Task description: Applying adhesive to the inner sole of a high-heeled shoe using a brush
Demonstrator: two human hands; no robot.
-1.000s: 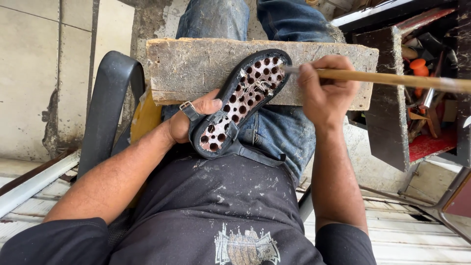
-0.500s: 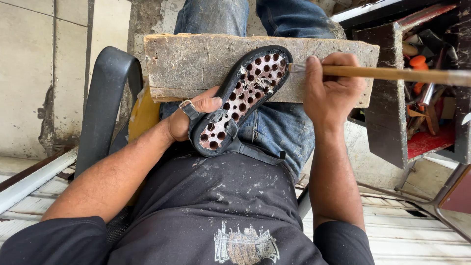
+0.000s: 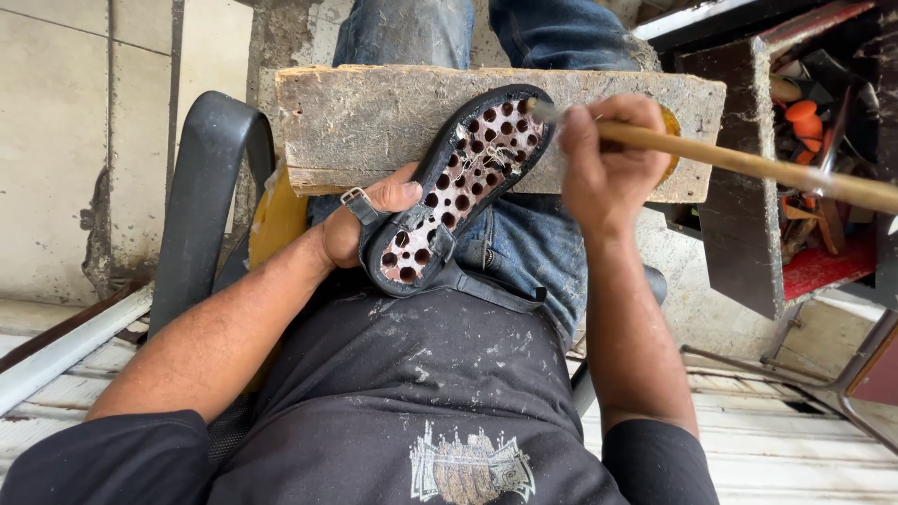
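Note:
A black sandal sole (image 3: 465, 178) with many round holes and a reddish inside lies face up across a rough wooden board (image 3: 374, 122) on my lap. My left hand (image 3: 360, 220) grips its heel end, thumb beside a strap with a metal buckle (image 3: 354, 197). My right hand (image 3: 603, 159) holds a long wooden-handled tool (image 3: 748, 166) like a pen. Its tip meets the toe end of the sole near the rim.
A black chair armrest (image 3: 201, 206) curves at my left. An open box of tools and orange items (image 3: 823, 140) stands at the right beside a dark upright panel (image 3: 730, 187). Pale tiled floor lies at left, wooden slats below.
My right hand and the tool have shifted left, bringing the tip onto the sole's toe end. The left hand and sandal have stayed put.

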